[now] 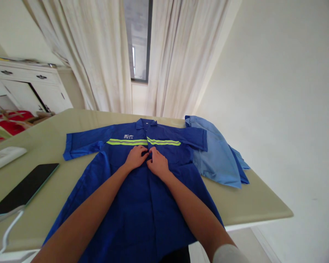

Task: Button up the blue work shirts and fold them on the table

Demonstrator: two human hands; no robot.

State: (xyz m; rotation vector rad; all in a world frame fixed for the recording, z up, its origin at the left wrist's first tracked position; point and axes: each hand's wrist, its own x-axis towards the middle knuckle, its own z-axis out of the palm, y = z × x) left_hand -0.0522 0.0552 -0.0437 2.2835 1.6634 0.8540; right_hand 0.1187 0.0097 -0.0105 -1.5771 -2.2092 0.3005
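Observation:
A dark blue short-sleeved work shirt [131, 204] lies spread front side up, collar at the far end and hem over the near edge. A yellow-green reflective stripe [120, 142] crosses its chest, with a white logo above the left part. At the front placket, just below the stripe, my left hand [137, 157] and my right hand [158, 163] meet. Fingers of both are bent and pinched at the placket edges. Any button between them is too small to make out.
The shirt rests on a beige padded table [79, 117]. Light blue folded garments [216, 157] lie at the right by the wall. On the left are a black phone [27, 188] with a white cable [9, 232] and a white power strip [5, 157]. Curtains [98, 54] hang behind.

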